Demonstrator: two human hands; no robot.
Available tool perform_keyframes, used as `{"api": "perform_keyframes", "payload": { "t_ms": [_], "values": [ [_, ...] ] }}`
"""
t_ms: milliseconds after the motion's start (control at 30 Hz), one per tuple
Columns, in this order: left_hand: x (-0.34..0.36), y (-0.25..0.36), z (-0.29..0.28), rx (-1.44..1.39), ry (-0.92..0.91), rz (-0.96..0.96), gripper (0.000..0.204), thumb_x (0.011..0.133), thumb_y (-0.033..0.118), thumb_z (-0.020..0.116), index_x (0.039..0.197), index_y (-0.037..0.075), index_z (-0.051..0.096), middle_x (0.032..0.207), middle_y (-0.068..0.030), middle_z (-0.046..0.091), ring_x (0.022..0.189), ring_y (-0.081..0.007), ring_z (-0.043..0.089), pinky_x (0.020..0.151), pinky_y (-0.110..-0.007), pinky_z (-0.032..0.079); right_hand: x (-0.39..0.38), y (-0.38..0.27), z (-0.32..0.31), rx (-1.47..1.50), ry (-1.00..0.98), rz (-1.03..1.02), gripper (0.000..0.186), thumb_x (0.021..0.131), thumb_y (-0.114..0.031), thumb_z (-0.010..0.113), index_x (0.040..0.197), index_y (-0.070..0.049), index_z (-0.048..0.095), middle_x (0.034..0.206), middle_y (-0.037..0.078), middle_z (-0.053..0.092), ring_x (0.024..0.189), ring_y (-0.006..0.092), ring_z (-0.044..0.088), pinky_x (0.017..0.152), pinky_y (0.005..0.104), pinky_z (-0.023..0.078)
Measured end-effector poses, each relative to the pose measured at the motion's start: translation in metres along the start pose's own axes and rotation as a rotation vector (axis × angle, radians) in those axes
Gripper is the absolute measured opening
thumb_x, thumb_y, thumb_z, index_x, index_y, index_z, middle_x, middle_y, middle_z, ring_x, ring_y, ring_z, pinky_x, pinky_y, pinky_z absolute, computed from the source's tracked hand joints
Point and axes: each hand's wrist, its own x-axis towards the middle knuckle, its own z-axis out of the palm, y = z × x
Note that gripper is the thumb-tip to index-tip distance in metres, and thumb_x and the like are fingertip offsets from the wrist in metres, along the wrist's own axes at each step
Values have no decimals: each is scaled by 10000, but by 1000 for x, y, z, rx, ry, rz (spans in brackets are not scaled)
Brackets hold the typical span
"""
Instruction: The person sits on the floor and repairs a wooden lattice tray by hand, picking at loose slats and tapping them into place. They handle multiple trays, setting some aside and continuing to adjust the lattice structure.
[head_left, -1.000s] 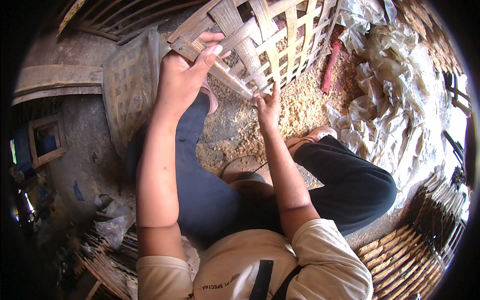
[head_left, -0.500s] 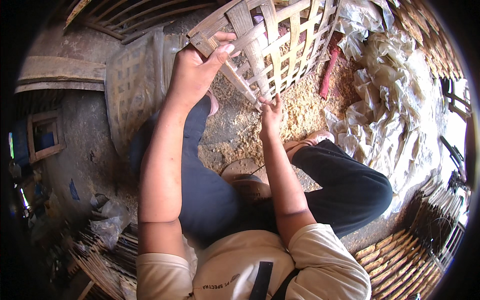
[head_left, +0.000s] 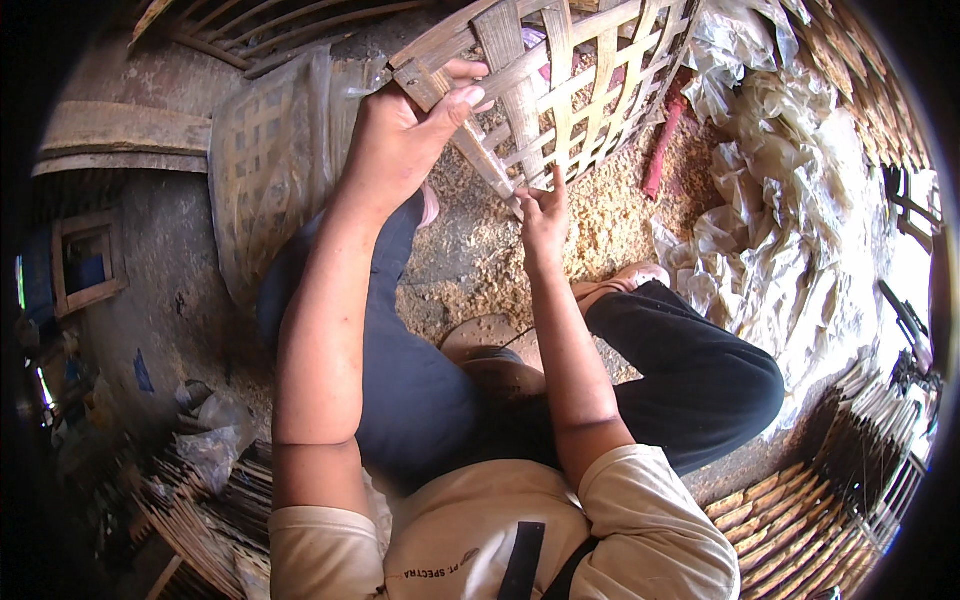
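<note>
Both hands are working a bamboo lattice: left hand is gripping its corner steady, right hand is pinching a strip.

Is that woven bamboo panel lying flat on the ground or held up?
Held up: the left hand grips the woven bamboo panel at its corner, tilted above the sawdust.

Sawdust-strewn dirt floor bears crumpled plastic sheeting and woven mats.
</note>
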Motion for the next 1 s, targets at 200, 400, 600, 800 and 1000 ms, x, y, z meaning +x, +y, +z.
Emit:
{"api": "perform_keyframes", "payload": {
  "t_ms": [200,400,600,800,1000],
  "values": [
    [-2,-4,-1,-35,90,25,198,937,55,622,1120,-20,629,1073,-78,689,936,-156,679,814,-290,560,-10,-48,12,447,-165,-111,721,892,52,499,1528,-12,164,935,87,676,841,124,630,738,261,518],
    [0,1,1,45,18,-3,238,971,57,560,1190,-38,562,1177,-114,615,1033,-199,646,926,-337,557,-12,-35,6,325,167,15,609,909,8,500,1477,-17,282,1062,99,681,775,114,598,730,232,508],
    [-2,-4,3,-101,83,29,202,940,60,621,1126,-18,628,1061,-73,686,935,-146,671,828,-283,552,-31,-22,18,-360,136,-125,608,910,8,510,1483,-72,326,1075,120,708,910,193,674,832,326,523],
    [-2,-5,2,13,92,23,203,932,78,641,1120,0,643,1020,-53,699,924,-111,662,811,-266,531,-29,-27,19,265,164,-237,569,940,28,480,1473,-40,293,1206,166,638,964,185,660,825,324,531],
    [-1,3,3,70,14,-10,243,964,54,575,1187,-42,566,1174,-110,621,1041,-193,639,918,-311,543,-27,-11,19,-392,114,-486,637,849,49,576,1440,-20,348,1265,216,579,1008,287,628,886,379,511]
  ]
}}
